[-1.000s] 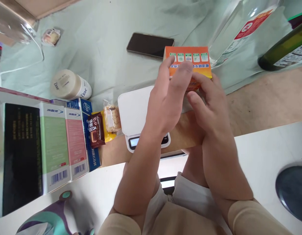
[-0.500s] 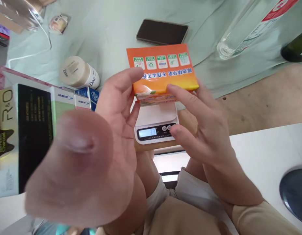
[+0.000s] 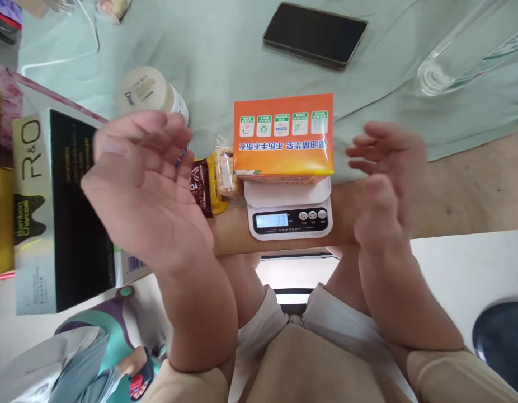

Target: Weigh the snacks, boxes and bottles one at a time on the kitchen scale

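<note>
An orange box (image 3: 283, 139) with green icons and printed characters rests on a small white digital scale (image 3: 289, 212). The scale's lit display reads 33. My left hand (image 3: 144, 182) is raised to the left of the box, palm up, fingers spread, holding nothing. My right hand (image 3: 385, 179) hovers to the right of the box, fingers apart, also holding nothing. Neither hand touches the box or the scale.
A black phone (image 3: 315, 34) lies on the pale green cloth (image 3: 208, 50) behind the box. A Dove jar (image 3: 147, 92), a cocoa packet (image 3: 201, 187), a snack packet (image 3: 222, 168) and a black R&O box (image 3: 53, 207) sit at left. A clear bottle (image 3: 464, 53) lies at the far right.
Both hands have let go of the orange box and moved apart to either side. The box now sits on the scale by itself. The view has shifted nearer.
</note>
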The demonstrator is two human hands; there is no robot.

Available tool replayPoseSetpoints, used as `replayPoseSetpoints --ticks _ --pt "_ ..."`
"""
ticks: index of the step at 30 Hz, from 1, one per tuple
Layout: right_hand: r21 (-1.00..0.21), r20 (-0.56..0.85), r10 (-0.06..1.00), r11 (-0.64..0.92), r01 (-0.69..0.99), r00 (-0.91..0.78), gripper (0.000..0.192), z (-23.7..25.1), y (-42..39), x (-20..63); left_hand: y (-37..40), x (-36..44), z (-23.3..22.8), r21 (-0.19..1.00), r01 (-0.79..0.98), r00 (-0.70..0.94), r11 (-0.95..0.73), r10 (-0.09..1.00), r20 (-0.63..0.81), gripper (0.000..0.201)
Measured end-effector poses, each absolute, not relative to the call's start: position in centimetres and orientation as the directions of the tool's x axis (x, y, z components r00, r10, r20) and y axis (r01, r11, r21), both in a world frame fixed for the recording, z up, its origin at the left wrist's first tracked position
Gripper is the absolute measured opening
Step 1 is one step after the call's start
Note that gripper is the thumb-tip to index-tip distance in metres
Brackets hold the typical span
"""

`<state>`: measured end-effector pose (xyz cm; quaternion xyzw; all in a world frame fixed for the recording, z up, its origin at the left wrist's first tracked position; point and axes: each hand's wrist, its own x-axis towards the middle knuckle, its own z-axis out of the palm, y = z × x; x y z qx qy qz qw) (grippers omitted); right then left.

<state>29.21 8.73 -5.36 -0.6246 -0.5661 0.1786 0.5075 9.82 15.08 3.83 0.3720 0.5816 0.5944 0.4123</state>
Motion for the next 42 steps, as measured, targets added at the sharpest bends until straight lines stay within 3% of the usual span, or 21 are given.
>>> replayPoseSetpoints --ticks 3,8,14,17,21,26,34,42 --pt "-0.883 0.401 0.815 0.223 0.413 0.418 0.050 -7.1 9.6 30.1 15.2 10.3 3.4 0.997 -0.060 -0.435 -0.043 0.900 0.012 0.030" --pt "-0.881 0.383 0.834 0.199 0.430 0.397 0.045 -7.8 10.1 29.8 15.3 10.6 2.0 0.963 -0.139 -0.353 -0.230 0.920 0.169 0.016" --pt "-0.873 0.375 0.845 0.185 0.450 0.380 0.045 -7.9 9.9 29.5 15.6 10.6 2.1 0.991 -0.093 -0.428 -0.094 0.902 0.045 0.023" --pt "-0.886 0.379 0.838 0.205 0.416 0.394 0.044 -8.0 10.0 29.4 15.5 10.5 1.9 0.996 -0.023 -0.359 -0.082 0.931 0.069 0.020" --pt "-0.897 0.391 0.831 0.248 0.366 0.395 0.045 -7.9 10.1 29.1 15.8 10.5 1.1 0.992 -0.100 -0.389 -0.083 0.920 0.038 0.017" --pt "-0.881 0.406 0.829 0.244 0.404 0.384 0.042 -7.9 10.1 29.2 16.2 11.0 0.8 0.977 -0.120 -0.359 -0.176 0.925 0.123 0.019" --pt "-0.867 0.404 0.834 0.219 0.447 0.374 0.045 -8.0 10.0 29.1 16.3 11.1 1.1 0.990 -0.062 -0.333 -0.126 0.938 0.099 0.023" --pt "-0.862 0.456 0.822 0.312 0.400 0.341 0.040 -8.2 10.2 29.3 15.9 10.7 0.0 0.992 0.004 -0.236 -0.127 0.964 0.124 0.020"
